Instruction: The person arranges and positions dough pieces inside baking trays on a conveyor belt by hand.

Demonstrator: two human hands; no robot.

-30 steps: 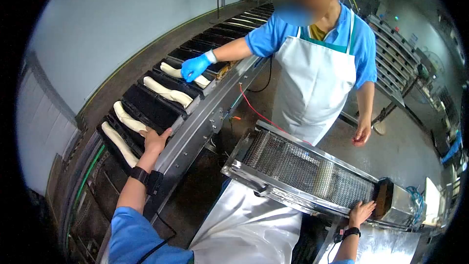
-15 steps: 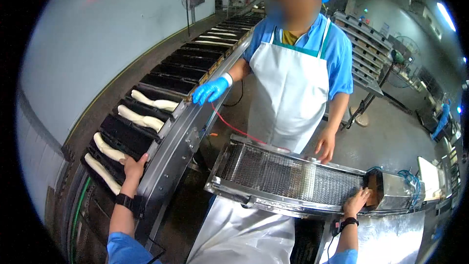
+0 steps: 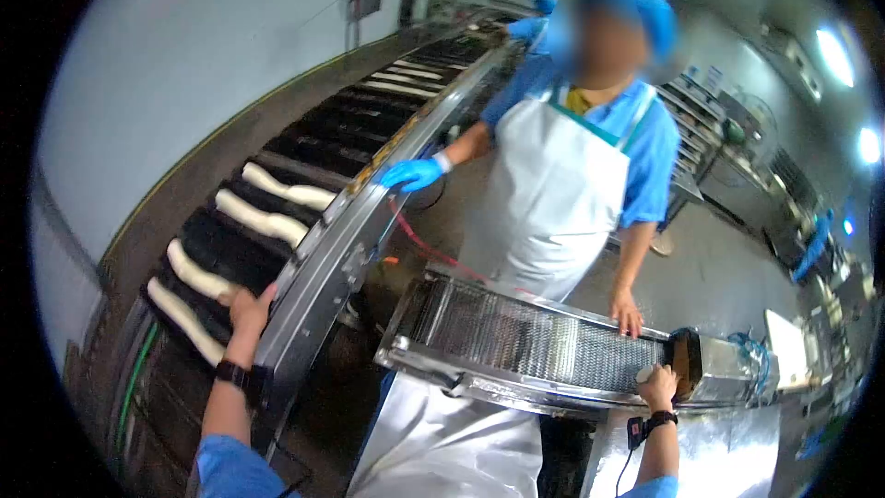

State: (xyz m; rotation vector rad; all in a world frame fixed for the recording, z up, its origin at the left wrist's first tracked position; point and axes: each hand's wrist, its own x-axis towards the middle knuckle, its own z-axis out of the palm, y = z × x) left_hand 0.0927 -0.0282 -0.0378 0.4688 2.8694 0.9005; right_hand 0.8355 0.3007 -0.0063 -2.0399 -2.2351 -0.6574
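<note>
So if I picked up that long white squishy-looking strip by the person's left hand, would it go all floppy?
Probably! The white strip by the left hand bends along its length and looks like soft dough, so its ends might droop. Its long, thin shape could stretch. It probably wouldn't roll smoothly, because it's crooked.

The left hand [image 3: 247,310] touches a dough strip [image 3: 193,273] (pale, bent); the right hand [image 3: 660,389] holds a whitish piece [image 3: 645,373].

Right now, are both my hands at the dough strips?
No, the left hand is at a dough strip, but the right hand is at the mesh belt.
</note>
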